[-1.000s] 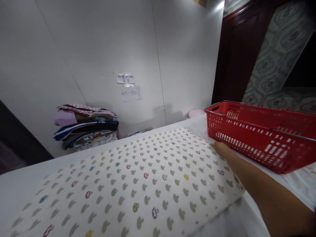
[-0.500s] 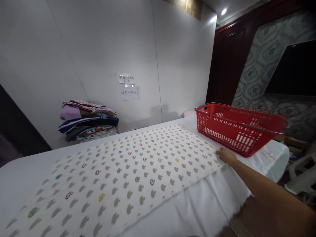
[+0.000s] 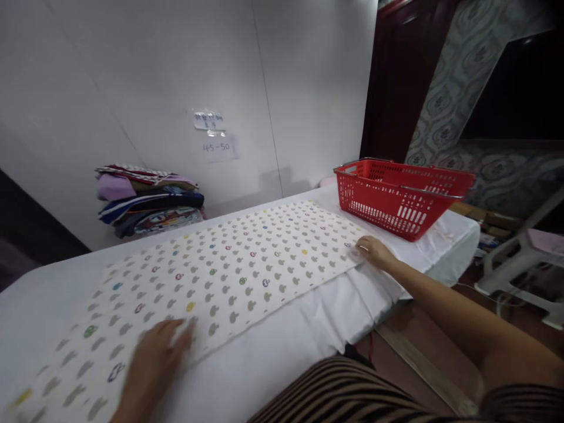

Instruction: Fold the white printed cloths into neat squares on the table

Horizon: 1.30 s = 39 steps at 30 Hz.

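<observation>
A white cloth printed with grey and coloured mushroom shapes lies spread flat over the white-covered table. At the cloth's right end, near its front corner, my right hand has its fingers curled at the edge, seeming to pinch it. My left hand is over the cloth's left front part, blurred by motion. Its thumb and fingers look apart, with nothing seen in them. Whether it touches the cloth I cannot tell.
A red plastic basket with metal handles stands on the table beyond my right hand. Folded fabrics are stacked at the back left by the grey wall. A pale stool stands on the floor at right.
My left hand has come into view over the cloth's left front part. My right hand stays at the cloth's right end. The view has shifted, showing my striped clothing.
</observation>
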{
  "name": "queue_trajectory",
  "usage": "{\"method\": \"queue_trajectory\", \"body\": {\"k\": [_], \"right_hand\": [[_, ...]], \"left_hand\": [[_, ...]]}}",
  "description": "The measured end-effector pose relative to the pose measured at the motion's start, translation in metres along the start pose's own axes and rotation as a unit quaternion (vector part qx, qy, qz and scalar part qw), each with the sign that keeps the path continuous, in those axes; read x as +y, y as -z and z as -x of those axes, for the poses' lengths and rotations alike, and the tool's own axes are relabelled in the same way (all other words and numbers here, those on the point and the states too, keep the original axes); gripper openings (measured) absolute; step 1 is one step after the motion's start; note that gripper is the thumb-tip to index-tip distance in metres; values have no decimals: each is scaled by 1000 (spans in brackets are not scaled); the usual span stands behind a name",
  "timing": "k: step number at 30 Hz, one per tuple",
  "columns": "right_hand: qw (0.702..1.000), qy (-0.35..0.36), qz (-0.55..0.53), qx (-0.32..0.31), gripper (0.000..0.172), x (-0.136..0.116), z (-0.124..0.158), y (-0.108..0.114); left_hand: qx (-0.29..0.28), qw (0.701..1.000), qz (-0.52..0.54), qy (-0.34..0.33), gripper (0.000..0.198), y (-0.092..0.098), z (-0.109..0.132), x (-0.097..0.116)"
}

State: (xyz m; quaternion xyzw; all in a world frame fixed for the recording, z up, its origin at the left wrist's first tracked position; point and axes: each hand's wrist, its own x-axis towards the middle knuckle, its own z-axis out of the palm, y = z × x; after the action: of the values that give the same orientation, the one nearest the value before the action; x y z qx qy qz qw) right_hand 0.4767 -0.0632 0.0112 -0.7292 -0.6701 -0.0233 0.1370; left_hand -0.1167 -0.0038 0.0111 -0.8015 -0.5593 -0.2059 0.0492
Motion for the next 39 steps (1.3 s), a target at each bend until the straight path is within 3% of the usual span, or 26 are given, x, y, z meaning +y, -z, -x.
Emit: {"method": "queue_trajectory", "body": {"k": [4, 6, 8, 17, 26, 34, 37, 39], "right_hand": [[984, 159, -79, -4, 27, -12, 21, -11], [979, 186, -78, -4, 32, -16, 27, -14], [978, 199, -68, 1, 33, -21, 29, -15], [973, 229, -24, -21, 31, -45, 17, -23], [959, 275, -62, -29, 31, -71, 11, -30], [958, 282, -4, 54, 31, -83, 5, -30], [965, 235, 20, 118, 28, -86, 5, -32], [970, 209, 39, 115, 27, -88, 6, -34]], "left_hand": [[-67, 978, 75, -180, 31, -33, 2, 76], [-82, 969, 85, -216, 28, -36, 1, 99], [-90, 967, 78, -227, 25, -35, -1, 109], [-98, 973, 14, -211, 26, -39, -7, 114], [-103, 974, 6, -203, 20, -42, -15, 140], [-30, 976, -51, -208, 18, -45, -15, 145], [18, 972, -75, -222, 19, -46, -16, 143], [32, 969, -82, -231, 18, -48, -16, 141]]}}
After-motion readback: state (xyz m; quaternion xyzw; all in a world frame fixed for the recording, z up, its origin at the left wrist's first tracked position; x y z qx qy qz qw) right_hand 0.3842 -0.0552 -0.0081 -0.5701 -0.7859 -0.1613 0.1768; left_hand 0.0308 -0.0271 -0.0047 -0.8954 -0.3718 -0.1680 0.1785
